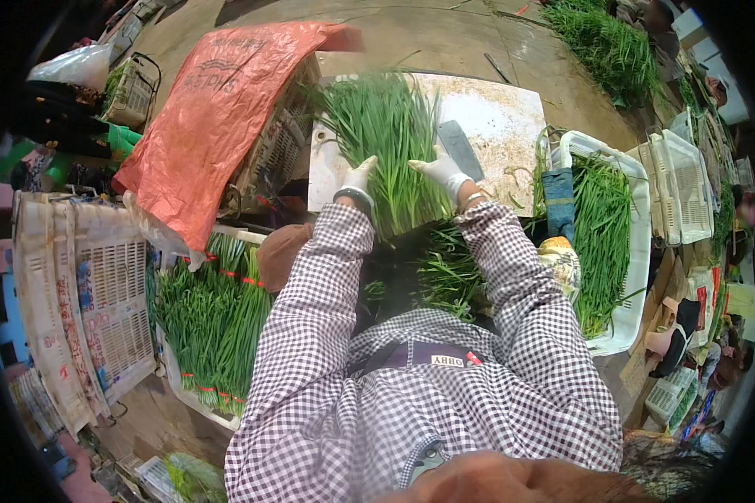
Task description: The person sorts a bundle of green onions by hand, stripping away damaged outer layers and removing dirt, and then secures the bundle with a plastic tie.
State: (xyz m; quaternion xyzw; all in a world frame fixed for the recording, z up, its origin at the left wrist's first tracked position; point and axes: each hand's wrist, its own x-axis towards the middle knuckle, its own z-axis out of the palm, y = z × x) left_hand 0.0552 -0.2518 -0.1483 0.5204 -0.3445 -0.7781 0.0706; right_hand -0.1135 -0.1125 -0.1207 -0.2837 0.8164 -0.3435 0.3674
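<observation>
A large loose bunch of garlic chives lies upright in my view over a worn white board, green tips away from me and paler stems toward me. My left hand, in a white glove, grips its left side. On the right side my gloved right hand holds the stems, thumb laid across them; its other fingers are partly hidden. A grey cleaver blade rests on the board just beyond my right hand. Below the bunch, more loose chives lie in front of my lap.
Left stands a crate of chive bundles tied with red bands, beside stacked white crates. An orange-red sack drapes another crate. To the right, a white basket holds loose chives. A green heap lies on the floor, far right.
</observation>
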